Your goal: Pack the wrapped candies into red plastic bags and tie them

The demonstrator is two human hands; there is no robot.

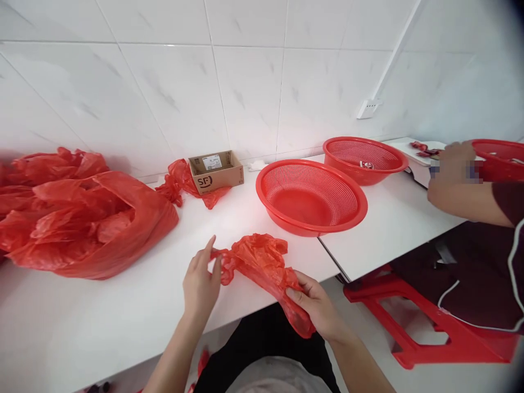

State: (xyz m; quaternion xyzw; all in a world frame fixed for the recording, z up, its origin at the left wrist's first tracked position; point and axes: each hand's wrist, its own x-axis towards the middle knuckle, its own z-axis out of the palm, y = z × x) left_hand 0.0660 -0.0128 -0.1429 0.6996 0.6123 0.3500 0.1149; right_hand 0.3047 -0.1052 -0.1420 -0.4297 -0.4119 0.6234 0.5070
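Observation:
A crumpled red plastic bag [262, 262] stretches over the table's front edge in front of me. My right hand [313, 305] is closed around its lower right part, thumb on top. The bag's lower end hangs rounded beneath my fingers, and what is inside, if anything, I cannot make out. At the bag's other end, my left hand [202, 284] is raised with thumb and index finger apart. A twisted strip of the bag touches or passes just behind those fingertips.
Left stands a large red bag stuffed with plastic bags [155, 218]. Behind are a small cardboard box [221, 177] on red plastic, an empty red basket [311, 224] and another basket [368, 177]. At right, a co-worker's arm [462, 191] reaches over a scale; a red stool [409, 322] stands below.

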